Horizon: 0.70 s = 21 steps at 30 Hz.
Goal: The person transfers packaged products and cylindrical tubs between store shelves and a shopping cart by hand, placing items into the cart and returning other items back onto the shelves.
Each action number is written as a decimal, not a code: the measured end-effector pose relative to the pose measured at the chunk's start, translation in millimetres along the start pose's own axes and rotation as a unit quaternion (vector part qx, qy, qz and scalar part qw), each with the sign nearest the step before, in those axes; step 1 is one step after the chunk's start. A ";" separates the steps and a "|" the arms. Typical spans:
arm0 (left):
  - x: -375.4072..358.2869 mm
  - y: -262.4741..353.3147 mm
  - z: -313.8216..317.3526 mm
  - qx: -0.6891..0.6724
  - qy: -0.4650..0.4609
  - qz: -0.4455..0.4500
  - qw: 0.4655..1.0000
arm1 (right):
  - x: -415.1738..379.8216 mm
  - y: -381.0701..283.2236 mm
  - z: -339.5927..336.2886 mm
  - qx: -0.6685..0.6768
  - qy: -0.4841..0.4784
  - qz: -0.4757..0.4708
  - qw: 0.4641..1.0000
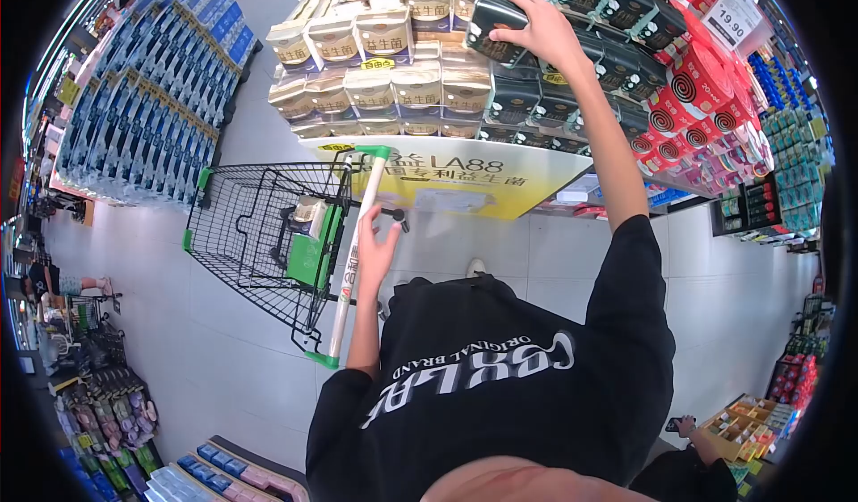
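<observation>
My right hand [541, 30], arm stretched forward, grips a dark green pack of sanitary pads [493, 30] from above, thumb on its near face. The pack is tilted, at the edge of the stacked dark green packs [518, 100]. Stacks of beige packs [384, 87] stand just left of it. My left hand [377, 245] is at the white handle [350, 274] of a shopping cart [246, 203], fingers curled against the bar and thumb held away from it. A beige pack [309, 217] lies by the cart's green seat flap [308, 259].
A yellow-and-white display panel [465, 176] fronts the stacks. Red packs [693, 109] and a price sign [735, 18] stand at right, blue-and-white stacked goods [152, 100] at left. Another person's hand [685, 425] holds a phone at lower right; another person [54, 283] is at far left.
</observation>
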<state>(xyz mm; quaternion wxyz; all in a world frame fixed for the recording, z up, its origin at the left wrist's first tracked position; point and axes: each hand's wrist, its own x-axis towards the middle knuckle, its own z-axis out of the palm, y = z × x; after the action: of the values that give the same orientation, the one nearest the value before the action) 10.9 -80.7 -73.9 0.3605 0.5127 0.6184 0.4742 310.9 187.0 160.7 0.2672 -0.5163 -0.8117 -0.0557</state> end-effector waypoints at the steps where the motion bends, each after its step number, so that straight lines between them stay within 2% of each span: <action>1: 12.3 12.3 9.8 -0.111 -0.033 -0.036 0.993 | -8.3 -12.9 -16.2 0.033 -0.019 0.018 0.999; 2: 25.9 20.4 20.4 -0.174 -0.079 -0.040 0.981 | -18.4 -18.9 -23.4 0.093 -0.017 -0.025 0.995; 3: 36.9 29.1 31.4 -0.237 -0.125 -0.046 0.962 | -32.9 -39.1 -43.9 0.141 -0.114 0.025 0.983; 5: 42.7 78.3 54.3 -0.419 -0.202 -0.086 0.881 | -62.0 -54.7 -48.0 0.275 -0.232 0.055 0.931; 7: 43.2 98.7 77.0 -0.469 -0.300 -0.081 0.827 | -92.2 -54.1 -27.2 0.286 -0.264 0.004 0.921; 8: 40.0 101.8 85.9 -0.492 -0.347 -0.079 0.794 | -108.9 -55.0 -15.1 0.268 -0.245 0.024 0.931; 9: 35.5 100.5 92.8 -0.497 -0.348 -0.095 0.789 | -116.1 -59.7 -21.7 0.329 -0.289 0.111 0.892; 11: 28.0 97.1 104.7 -0.505 -0.351 -0.124 0.779 | -133.7 -57.0 -24.8 0.347 -0.269 0.148 0.886; 15: 15.3 103.5 112.9 -0.483 -0.273 -0.149 0.818 | -171.9 -48.5 -1.1 0.365 -0.117 0.160 0.910; 17: 13.0 113.1 111.3 -0.434 -0.217 -0.107 0.868 | -180.4 -48.1 14.3 0.393 -0.050 0.169 0.903; 18: 12.0 117.2 109.4 -0.408 -0.186 -0.084 0.890 | -185.1 -48.7 26.1 0.487 -0.010 0.190 0.853; 19: 9.2 116.5 108.6 -0.310 -0.125 0.001 0.943 | -189.7 -49.7 40.7 0.574 0.028 0.207 0.791; 20: 5.3 115.8 107.9 -0.203 -0.060 0.086 0.973 | -193.1 -51.8 55.1 0.655 0.064 0.222 0.720; 21: 3.2 114.8 106.4 -0.090 0.007 0.168 0.982 | -193.6 -55.6 66.6 0.727 0.097 0.234 0.638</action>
<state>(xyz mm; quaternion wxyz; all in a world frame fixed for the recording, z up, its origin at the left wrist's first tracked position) 142.9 -51.7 5.1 0.3165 0.5713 0.4805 0.5853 300.3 29.3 19.3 0.6375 -0.3200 -0.4118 0.5671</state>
